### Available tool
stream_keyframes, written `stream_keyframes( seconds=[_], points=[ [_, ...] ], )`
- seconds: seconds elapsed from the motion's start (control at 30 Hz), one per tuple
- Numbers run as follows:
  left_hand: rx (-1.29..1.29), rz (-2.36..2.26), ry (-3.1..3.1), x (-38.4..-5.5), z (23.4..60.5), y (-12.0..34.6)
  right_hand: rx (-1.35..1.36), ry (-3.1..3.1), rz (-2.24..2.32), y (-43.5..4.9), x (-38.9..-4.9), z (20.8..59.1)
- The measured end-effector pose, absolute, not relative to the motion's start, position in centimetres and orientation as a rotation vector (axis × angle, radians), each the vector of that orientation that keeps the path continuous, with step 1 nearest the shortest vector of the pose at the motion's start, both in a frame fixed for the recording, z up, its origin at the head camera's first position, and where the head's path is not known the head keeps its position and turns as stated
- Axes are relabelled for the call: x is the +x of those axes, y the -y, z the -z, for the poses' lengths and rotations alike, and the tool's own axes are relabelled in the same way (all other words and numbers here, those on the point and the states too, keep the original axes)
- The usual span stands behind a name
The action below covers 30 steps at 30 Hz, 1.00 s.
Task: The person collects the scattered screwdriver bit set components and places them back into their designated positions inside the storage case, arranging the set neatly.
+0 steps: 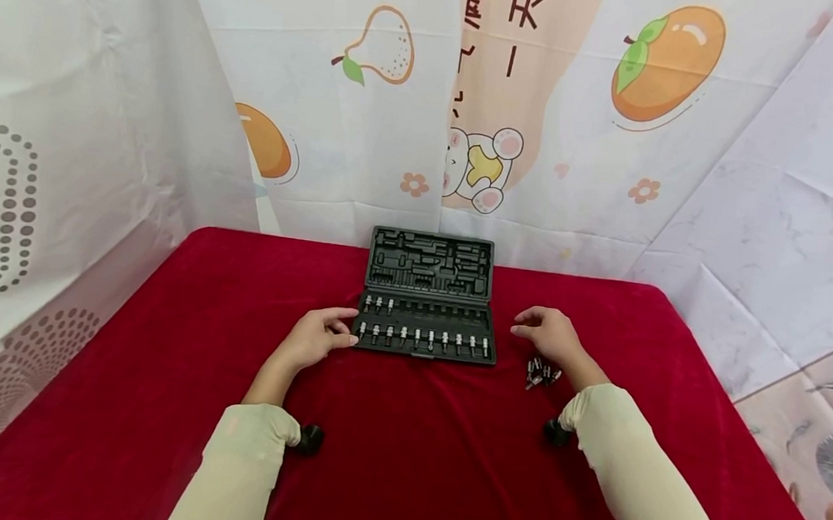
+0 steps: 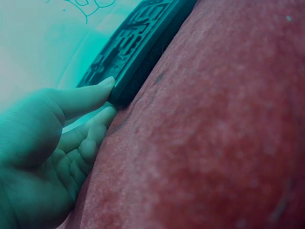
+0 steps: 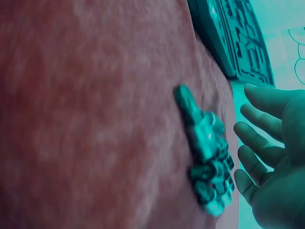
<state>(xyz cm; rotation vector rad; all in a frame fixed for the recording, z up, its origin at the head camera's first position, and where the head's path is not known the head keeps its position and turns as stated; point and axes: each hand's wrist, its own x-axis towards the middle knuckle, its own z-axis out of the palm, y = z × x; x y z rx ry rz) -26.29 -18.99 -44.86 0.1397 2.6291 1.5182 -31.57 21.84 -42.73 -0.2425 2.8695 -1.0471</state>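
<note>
Curtain: a white, fruit-printed cloth curtain [image 1: 278,54] hung behind, its dark lettering at twelve o'clock partly lost in a fold.
Tablecloth: the deep-red velvet tablecloth [image 1: 397,459] covered the table; the frame cut off its near edge.
Sleeves: cream fabric sleeves [image 1: 240,452] left the frame at seven and five o'clock.
Case: the black, rectangular moulded case [image 1: 428,295] lay open near the table's twelve o'clock edge; both wrist views cropped it.
Left hand: at the case's eight o'clock, the left hand [image 1: 313,338] touched its side edge, thumb and index finger parted; how firmly, I could not tell.
Right hand: at three o'clock, the right hand [image 1: 552,337] hung apart from the case, fingers loosely spread, empty as far as shown.
Slotted bits: ten silver metal bits [image 1: 416,337] filled the near row; three sat at ten o'clock.
Loose bits: a small silver heap [image 3: 207,138] at four o'clock, blurred, too overlapped to count.
</note>
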Motion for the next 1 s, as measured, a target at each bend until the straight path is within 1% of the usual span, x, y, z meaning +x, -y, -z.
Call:
stream_keyframes(
  seconds=[0.4,1.0],
  points=[
    [0.148,-1.513,-2.631,-26.3,44.8,19.0,-0.276,-2.856,1.018,-24.5,-31.0,43.2],
    [0.158,-1.501,-2.644,-26.2,44.7,19.0,-0.337,-2.907,0.947,-26.8,-30.2,43.6]
  ],
)
